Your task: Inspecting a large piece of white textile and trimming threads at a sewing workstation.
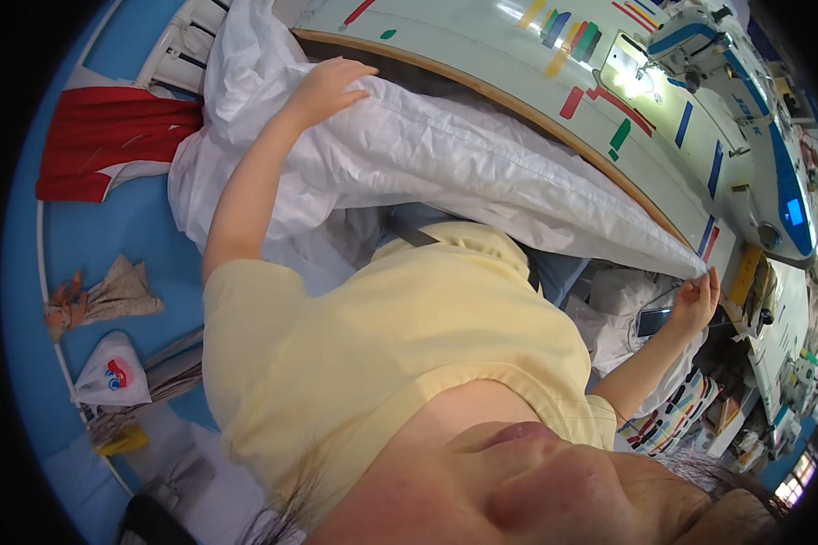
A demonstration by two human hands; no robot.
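Note:
A long white cloth stretches across my lap, along the front edge of the sewing table. On its bunched left part rests my left hand, with the fingers stretched out and the thumb apart. At the far right, my right hand pinches the narrow end of the cloth close to the table edge. Between the two hands the upper edge of the cloth runs fairly straight, while loose folds hang at the left. Part of the cloth below the table edge is hidden.
A white and blue sewing machine with a lit needle area stands at the right of the table. Coloured tape strips mark the tabletop. Red fabric hangs at the left, above a white plastic bag. A phone lies near my right forearm.

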